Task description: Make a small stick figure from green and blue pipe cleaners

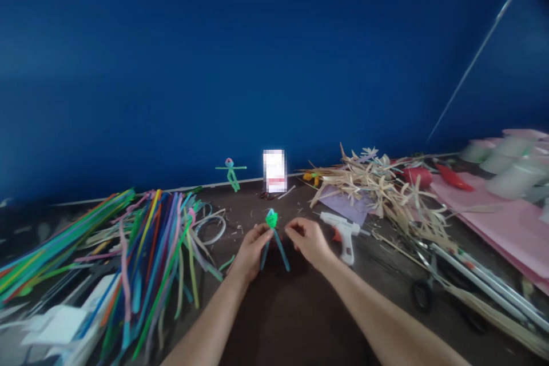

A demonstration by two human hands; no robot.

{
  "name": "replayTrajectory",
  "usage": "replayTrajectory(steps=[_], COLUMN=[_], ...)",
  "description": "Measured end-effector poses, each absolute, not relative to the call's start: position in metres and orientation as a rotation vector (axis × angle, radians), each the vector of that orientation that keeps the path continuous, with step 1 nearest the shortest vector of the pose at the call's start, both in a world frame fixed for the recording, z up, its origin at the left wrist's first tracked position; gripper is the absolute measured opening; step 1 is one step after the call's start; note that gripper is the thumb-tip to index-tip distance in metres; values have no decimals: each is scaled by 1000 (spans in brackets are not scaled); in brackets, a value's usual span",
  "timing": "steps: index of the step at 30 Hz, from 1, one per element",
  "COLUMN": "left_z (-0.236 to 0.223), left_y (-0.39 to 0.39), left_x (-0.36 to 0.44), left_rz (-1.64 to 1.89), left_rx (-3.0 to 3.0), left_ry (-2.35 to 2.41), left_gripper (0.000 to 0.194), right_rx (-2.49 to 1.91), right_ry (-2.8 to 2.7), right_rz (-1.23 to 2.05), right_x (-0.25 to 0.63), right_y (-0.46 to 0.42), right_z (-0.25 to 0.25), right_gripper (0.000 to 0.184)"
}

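Observation: the left hand (253, 253) pinches a small figure of green and blue pipe cleaners (271, 237) between thumb and fingers, just below its tight green fuzzy coil (271, 218). The coil stands above the grip, and 2 blue legs splay below it toward the near edge of the desk. The right hand (309, 243) sits just beside the figure on the right, with fingers curled and drawn together; this view does not show whether they touch a leg or pinch a strand. The figure is held near the middle of the dark desk (240, 211), clear of its surface as far as can be judged. Risk 1: the soft wire could kink or the coil could slip if the left-hand pinch tightens or loosens. Risk 2: a sideways move of the right hand could knock the white hot-glue gun with orange trigger (343, 234), which lies just to its right; whether the gun is hot cannot be told. Risk 3: a leg could snag on the heap of multicoloured pipe cleaners (150, 257) toward the left edge, or on the pile of dry pale straw strips (377, 189) toward the right edge, if the hands drift apart. A second pipe-cleaner figure (231, 174) stands at the far edge against the blue wall (257, 57).
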State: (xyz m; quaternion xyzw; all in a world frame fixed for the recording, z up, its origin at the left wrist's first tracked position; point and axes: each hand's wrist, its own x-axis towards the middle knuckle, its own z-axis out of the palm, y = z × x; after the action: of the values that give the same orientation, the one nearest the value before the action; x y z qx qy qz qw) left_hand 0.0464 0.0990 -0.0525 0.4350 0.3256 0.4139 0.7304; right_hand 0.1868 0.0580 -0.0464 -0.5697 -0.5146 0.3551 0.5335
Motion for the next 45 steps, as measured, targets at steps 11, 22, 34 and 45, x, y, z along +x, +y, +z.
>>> replayTrajectory(steps=[11, 22, 34, 45], left_z=[-60, -48, -50, -48], left_y=[102, 97, 97, 95], left_x=[45, 47, 48, 50], left_rz=[995, 1151, 1068, 1000], left_rx=[1056, 1242, 1105, 1263], left_ry=[785, 897, 853, 837], left_gripper=[15, 7, 13, 17], right_rx=[-1364, -1347, -1345, -1309], right_ry=[-1311, -1354, -1330, -1511], right_rz=[775, 681, 737, 440], right_x=[186, 185, 186, 185], right_y=[55, 51, 54, 51], right_z=[-43, -38, -43, -39], right_gripper=[14, 14, 12, 9])
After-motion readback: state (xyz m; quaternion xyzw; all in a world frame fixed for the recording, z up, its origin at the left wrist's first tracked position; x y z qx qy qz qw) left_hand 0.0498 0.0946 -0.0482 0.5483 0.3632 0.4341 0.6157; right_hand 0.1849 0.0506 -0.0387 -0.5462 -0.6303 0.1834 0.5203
